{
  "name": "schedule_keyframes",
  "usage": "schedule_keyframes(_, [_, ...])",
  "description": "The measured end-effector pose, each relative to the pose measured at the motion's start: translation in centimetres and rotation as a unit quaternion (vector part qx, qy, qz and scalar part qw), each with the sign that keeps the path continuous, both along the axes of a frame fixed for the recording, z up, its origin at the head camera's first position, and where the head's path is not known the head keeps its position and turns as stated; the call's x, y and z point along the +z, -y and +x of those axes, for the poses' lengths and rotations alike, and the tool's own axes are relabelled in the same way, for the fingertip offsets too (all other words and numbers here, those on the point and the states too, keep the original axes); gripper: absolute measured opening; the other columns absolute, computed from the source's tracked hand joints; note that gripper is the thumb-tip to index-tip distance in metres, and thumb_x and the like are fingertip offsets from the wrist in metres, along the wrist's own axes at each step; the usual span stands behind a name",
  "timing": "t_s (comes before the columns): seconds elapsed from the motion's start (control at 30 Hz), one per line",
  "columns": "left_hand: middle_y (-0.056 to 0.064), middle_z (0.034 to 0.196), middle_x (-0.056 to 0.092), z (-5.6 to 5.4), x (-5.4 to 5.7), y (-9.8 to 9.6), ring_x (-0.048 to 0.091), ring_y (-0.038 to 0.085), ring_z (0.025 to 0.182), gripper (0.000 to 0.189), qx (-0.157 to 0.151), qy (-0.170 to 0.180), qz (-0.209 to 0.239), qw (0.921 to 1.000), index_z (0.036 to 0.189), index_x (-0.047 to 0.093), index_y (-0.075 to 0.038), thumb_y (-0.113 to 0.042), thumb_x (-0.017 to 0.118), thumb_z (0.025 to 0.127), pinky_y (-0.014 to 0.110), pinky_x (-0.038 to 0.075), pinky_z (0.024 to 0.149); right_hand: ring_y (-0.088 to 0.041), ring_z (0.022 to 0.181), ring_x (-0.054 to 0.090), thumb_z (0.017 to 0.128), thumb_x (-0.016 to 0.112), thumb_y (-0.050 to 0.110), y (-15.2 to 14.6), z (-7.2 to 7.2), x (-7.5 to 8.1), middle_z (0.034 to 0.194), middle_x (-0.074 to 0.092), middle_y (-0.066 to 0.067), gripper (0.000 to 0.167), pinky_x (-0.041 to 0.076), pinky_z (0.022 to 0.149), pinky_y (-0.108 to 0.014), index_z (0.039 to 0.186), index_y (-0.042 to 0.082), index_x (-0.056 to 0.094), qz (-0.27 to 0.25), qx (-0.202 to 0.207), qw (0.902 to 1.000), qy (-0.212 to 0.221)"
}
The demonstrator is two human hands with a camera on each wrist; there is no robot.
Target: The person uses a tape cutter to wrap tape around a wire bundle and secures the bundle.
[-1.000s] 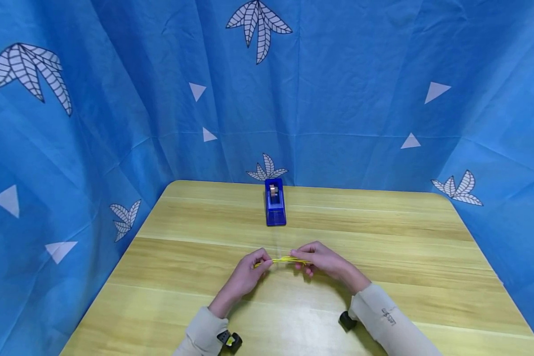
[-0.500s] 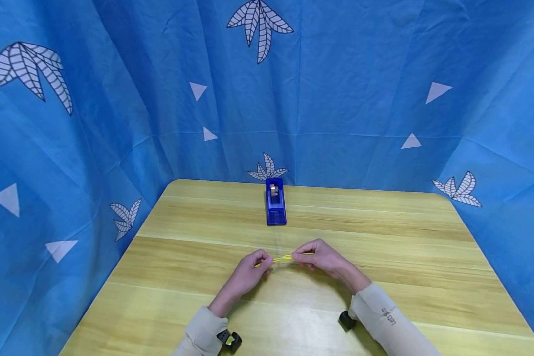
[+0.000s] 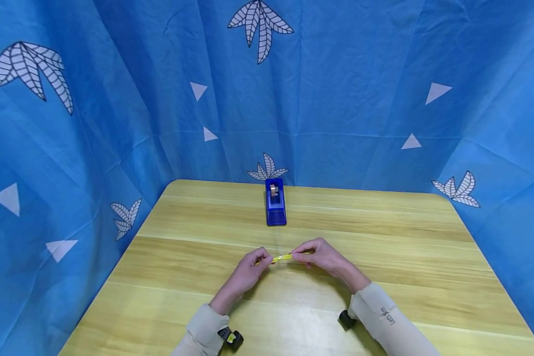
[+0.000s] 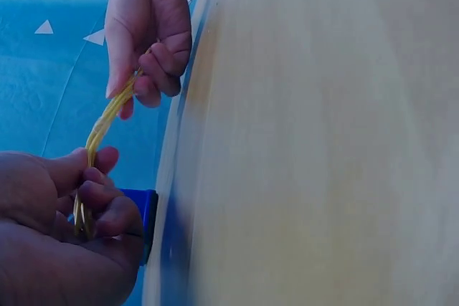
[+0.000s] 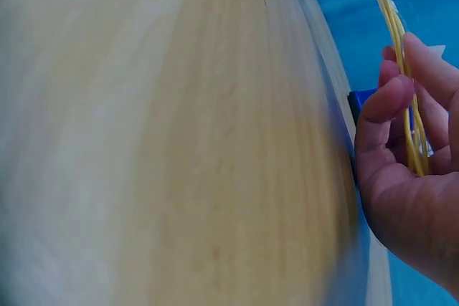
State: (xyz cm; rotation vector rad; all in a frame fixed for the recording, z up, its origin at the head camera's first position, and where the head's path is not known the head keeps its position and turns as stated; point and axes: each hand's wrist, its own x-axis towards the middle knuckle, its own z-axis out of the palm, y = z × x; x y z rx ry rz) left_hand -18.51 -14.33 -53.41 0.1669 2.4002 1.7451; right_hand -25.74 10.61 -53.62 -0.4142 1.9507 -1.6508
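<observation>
Between both hands stretches a bundle of thin yellow cord (image 3: pixel 287 256), several strands side by side with looped ends. My left hand (image 3: pixel 247 269) pinches its left part between thumb and fingers. The right hand (image 3: pixel 322 257) pinches the other part the same way. A whitish, shiny patch of clear tape (image 4: pixel 100 125) shows on the strands in the gap between the hands. In the right wrist view the cord's looped end (image 5: pixel 416 152) runs down inside the right palm. Behind the hands stands a blue tape dispenser (image 3: pixel 276 216) with a small roll in it.
The wooden table (image 3: pixel 182 296) lies under both hands. A faint see-through strip runs from the dispenser's front toward the cord. A blue curtain (image 3: pixel 360 99) with leaf prints hangs along the table's back and sides. Each wrist carries a small black camera (image 3: pixel 347 320).
The right hand's lower fingers have drawn in and the cord has straightened between the hands. A whitish patch now shows on the cord's middle. The dispenser has stayed put.
</observation>
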Motion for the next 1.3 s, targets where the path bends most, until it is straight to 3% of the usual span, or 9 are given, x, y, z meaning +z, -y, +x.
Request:
schedule_keyframes(0.23, [0.011, 0.094, 0.062, -0.2, 0.3, 0.2, 0.052, 0.017, 0.09, 0.021, -0.008, -0.018, -0.016, 0.9997, 0.096, 0.064, -0.003, -0.02, 0.058, 0.107, 0.033, 0.042, 0.082, -0.014, 0.074, 0.06, 0.1, 0.071, 0.031, 0.1, -0.3, -0.1, 0.097, 0.069, -0.005, 0.041, 0.055, 0.067, -0.024, 0.125, 0.0, 0.071, 0.006, -0.015, 0.9994, 0.03])
schedule_keyframes(0.37, [0.012, 0.096, 0.064, -0.3, 0.5, 0.4, 0.053, 0.017, 0.092, 0.019, -0.011, -0.024, -0.02, 0.9995, 0.095, 0.064, -0.004, -0.018, 0.058, 0.106, 0.035, 0.042, 0.085, -0.013, 0.072, 0.061, 0.101, 0.069, 0.033, 0.3, -0.3, 0.0, 0.102, 0.067, -0.006, 0.043, 0.056, 0.066, -0.025, 0.13, 0.001, 0.068, -0.001, -0.027, 0.9985, 0.047])
schedule_keyframes(0.63, [0.006, 0.095, 0.067, -0.4, 0.5, 0.6, 0.054, 0.017, 0.091, 0.017, -0.015, -0.048, -0.053, 0.9973, 0.096, 0.067, -0.008, -0.019, 0.06, 0.106, 0.034, 0.043, 0.085, -0.008, 0.057, 0.055, 0.102, 0.067, 0.027, 0.2, -0.3, 0.1, 0.086, 0.069, -0.003, 0.036, 0.05, 0.055, -0.021, 0.122, -0.003, 0.07, -0.007, -0.012, 0.9979, 0.063])
schedule_keyframes(0.83, [-0.002, 0.092, 0.066, -0.6, 0.6, 0.7, 0.054, 0.014, 0.086, 0.016, -0.025, -0.09, -0.101, 0.9906, 0.094, 0.069, -0.011, -0.02, 0.062, 0.105, 0.03, 0.044, 0.079, -0.007, 0.06, 0.056, 0.098, 0.073, 0.017, 0.1, -0.4, -0.1, 0.081, 0.07, -0.002, 0.024, 0.052, 0.058, -0.019, 0.11, -0.003, 0.075, -0.029, -0.03, 0.9964, 0.074])
schedule_keyframes(1.07, [-0.003, 0.096, 0.071, -0.9, 0.6, 0.7, 0.059, 0.012, 0.088, 0.016, -0.015, -0.105, -0.126, 0.9863, 0.1, 0.073, -0.013, -0.025, 0.063, 0.105, 0.03, 0.05, 0.081, -0.01, 0.068, 0.065, 0.095, 0.074, 0.007, 0.1, -0.6, 0.1, 0.083, 0.072, -0.005, 0.02, 0.061, 0.07, -0.025, 0.107, -0.009, 0.074, -0.052, -0.05, 0.9964, 0.045])
schedule_keyframes(1.3, [0.002, 0.096, 0.075, -1.4, 0.7, 0.9, 0.062, 0.013, 0.088, 0.027, 0.007, -0.085, -0.145, 0.9858, 0.105, 0.075, -0.01, -0.032, 0.059, 0.107, 0.033, 0.052, 0.082, -0.011, 0.073, 0.071, 0.094, 0.075, 0.006, 0.1, -0.6, 0.1, 0.091, 0.074, -0.007, 0.024, 0.063, 0.078, -0.03, 0.109, -0.013, 0.072, -0.044, -0.046, 0.998, 0.003])
